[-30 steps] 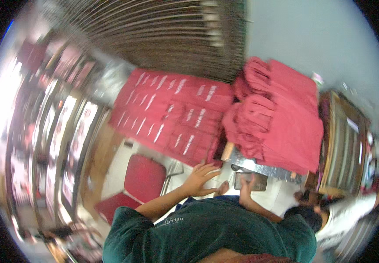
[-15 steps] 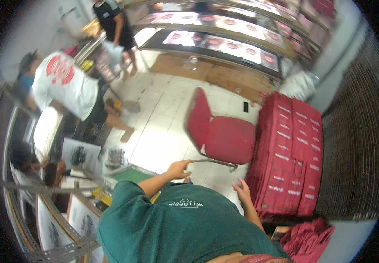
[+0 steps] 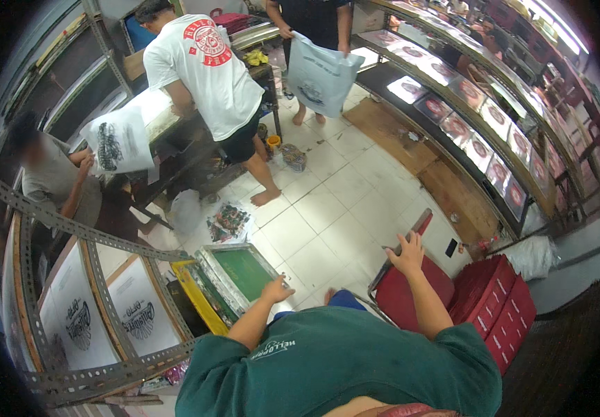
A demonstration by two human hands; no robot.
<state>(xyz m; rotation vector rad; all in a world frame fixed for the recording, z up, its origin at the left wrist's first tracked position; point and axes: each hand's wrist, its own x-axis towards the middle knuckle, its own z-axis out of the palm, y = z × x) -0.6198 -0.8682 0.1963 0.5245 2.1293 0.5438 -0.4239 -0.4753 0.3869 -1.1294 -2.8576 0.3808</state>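
Observation:
My right hand (image 3: 406, 256) has its fingers spread and holds nothing. It is in front of the red chair (image 3: 421, 288), next to the backrest; whether it touches the chair I cannot tell. My left hand (image 3: 276, 288) is held out low, empty, fingers loosely apart. It is near the green screen-printing frame (image 3: 243, 272), which leans with several other frames, one with a yellow edge (image 3: 201, 297). The chair seat is partly hidden behind my right forearm.
Red folded stacks (image 3: 491, 306) stand right of the chair. Racks of printed sheets (image 3: 463, 115) line the far right; a slotted metal rack (image 3: 98, 240) is near left. One person (image 3: 206, 76) bends at a table, another holds a white bag (image 3: 322, 73), a third holds a printed sheet (image 3: 118, 141).
The view has swung left, showing more of the people and frames. My right hand has risen to the chair's backrest. My left hand now appears beside the green frame, away from the chair.

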